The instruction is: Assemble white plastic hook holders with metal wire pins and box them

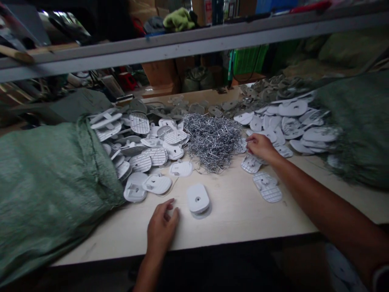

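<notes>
My left hand [162,227] hovers over the front of the table with nothing in it, its fingers slightly curled and apart. Just right of it is a white rounded plastic plate [198,198] with a small center hole, sitting above another pale piece. My right hand [259,147] reaches to the right side of the metal pile, its fingers pinched together beside a pale plate [241,147]; what they hold is hidden. Thin, shiny metal pins [214,142] form a heap between the hands. Below my right hand lies a ribbed white plate [267,187].
White plates spill from a green woven sack [54,194] at left; more plates [293,115] pile up near a second green sack [358,125] at right. A grey shelf edge [182,50] crosses above the pale wooden tabletop [237,219]. Behind stands a green crate [249,61].
</notes>
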{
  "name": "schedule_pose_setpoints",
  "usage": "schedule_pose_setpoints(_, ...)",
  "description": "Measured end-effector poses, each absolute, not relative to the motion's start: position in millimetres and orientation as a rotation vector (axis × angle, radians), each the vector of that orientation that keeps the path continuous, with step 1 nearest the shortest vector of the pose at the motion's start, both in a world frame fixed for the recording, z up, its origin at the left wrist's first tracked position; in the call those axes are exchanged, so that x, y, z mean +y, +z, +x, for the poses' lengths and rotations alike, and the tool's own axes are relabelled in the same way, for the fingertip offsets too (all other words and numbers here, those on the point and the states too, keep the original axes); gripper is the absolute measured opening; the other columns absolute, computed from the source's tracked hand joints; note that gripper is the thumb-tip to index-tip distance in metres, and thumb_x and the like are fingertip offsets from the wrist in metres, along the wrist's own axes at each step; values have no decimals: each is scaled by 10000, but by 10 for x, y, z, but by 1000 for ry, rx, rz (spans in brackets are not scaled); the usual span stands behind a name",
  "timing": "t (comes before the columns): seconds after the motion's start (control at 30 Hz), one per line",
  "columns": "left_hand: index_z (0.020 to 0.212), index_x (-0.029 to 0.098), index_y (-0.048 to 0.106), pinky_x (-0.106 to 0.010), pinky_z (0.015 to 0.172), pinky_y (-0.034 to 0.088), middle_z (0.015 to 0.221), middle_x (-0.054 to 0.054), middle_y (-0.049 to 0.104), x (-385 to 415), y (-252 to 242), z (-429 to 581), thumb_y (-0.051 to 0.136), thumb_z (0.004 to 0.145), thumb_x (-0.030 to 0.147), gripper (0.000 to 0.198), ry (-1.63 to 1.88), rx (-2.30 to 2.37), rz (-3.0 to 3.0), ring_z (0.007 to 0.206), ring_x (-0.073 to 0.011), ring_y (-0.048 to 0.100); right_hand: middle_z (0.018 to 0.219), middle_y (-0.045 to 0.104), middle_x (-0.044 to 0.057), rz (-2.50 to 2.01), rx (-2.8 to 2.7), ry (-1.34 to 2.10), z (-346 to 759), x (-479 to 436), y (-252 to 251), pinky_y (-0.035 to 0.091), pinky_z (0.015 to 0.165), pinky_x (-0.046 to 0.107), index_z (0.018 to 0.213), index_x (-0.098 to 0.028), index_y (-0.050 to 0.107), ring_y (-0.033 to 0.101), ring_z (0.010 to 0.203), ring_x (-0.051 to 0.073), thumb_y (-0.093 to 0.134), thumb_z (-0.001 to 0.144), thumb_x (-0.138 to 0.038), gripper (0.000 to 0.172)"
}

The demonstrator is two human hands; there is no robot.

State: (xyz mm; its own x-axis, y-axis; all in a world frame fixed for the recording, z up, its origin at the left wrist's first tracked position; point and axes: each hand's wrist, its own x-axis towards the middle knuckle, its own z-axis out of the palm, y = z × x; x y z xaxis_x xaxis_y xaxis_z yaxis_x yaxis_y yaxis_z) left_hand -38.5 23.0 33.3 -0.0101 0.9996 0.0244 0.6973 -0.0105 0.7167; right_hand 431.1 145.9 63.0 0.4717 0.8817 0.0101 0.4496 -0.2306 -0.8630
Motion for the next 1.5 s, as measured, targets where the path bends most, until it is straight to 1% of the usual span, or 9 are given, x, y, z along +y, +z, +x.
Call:
schedule_pose_setpoints(0.13,1124,210,804,-359,721,533,915,-50,743,196,232,-355,612,937,495,391,856,1797,1763,732,-225,643,670,679,8,-1844,-1066,645,4333,1524,733,498,582,266,932,-184,675,618,556,164,639,743,-114,205)
schedule_pose_setpoints(0.4,1107,216,813,-343,707,526,883,-41,769,188,167,-422,625,946,477,360,917,1732,1686,710,-221,642,634,626,0,-1757,-1061,624,4193,1406,806,464,518,267,797,-211,623,591,536,170,638,760,-239,49)
schedule_pose_setpoints(0.5,1097,213,815,-337,699,527,880,-41,773,179,161,-423,633,943,474,354,960,1699,1651,705,-217,643,642,620,-6,-1720,-1062,567,4162,1322,836,451,493,257,822,-213,627,578,532,163,621,763,-278,88)
schedule_pose_setpoints(0.67,1111,214,817,-329,703,528,971,-49,796,160,142,-448,641,955,444,329,987,1642,1619,723,-204,657,746,705,38,-1687,-1118,646,3964,961,840,529,507,274,851,-194,682,648,564,174,648,725,-322,183)
schedule_pose_setpoints(0.77,1103,208,820,-326,735,541,998,-58,800,141,136,-471,642,959,422,314,1030,1591,1598,764,-205,674,771,719,44,-1668,-1095,673,3761,578,768,571,538,286,868,-196,691,672,594,177,692,760,-380,213)
schedule_pose_setpoints(0.93,1102,206,827,-313,702,544,910,-49,783,112,144,-502,648,957,433,324,1050,1554,1543,721,-198,652,771,750,60,-1668,-1129,797,3425,-164,481,588,562,307,872,-199,722,701,613,198,756,838,-492,297)
schedule_pose_setpoints(1.03,1108,204,829,-303,674,537,885,-48,778,101,148,-522,655,954,441,332,1043,1527,1518,717,-196,657,791,765,65,-1732,-1144,699,3351,-539,309,619,610,345,874,-212,743,731,644,225,737,876,-507,295)
schedule_pose_setpoints(1.23,1114,182,827,-300,665,527,876,-51,777,95,161,-565,678,943,442,344,1021,1464,1476,704,-185,653,897,794,70,-1886,-1192,367,3494,-1051,97,621,758,402,975,-240,762,768,768,271,666,935,-409,199)
schedule_pose_setpoints(1.5,1121,170,826,-296,691,527,857,-43,761,91,164,-600,698,938,435,346,1023,1402,1455,719,-178,645,999,797,106,-1963,-1380,-73,3397,-1089,-58,579,884,421,968,-242,745,757,941,299,554,972,-296,199)
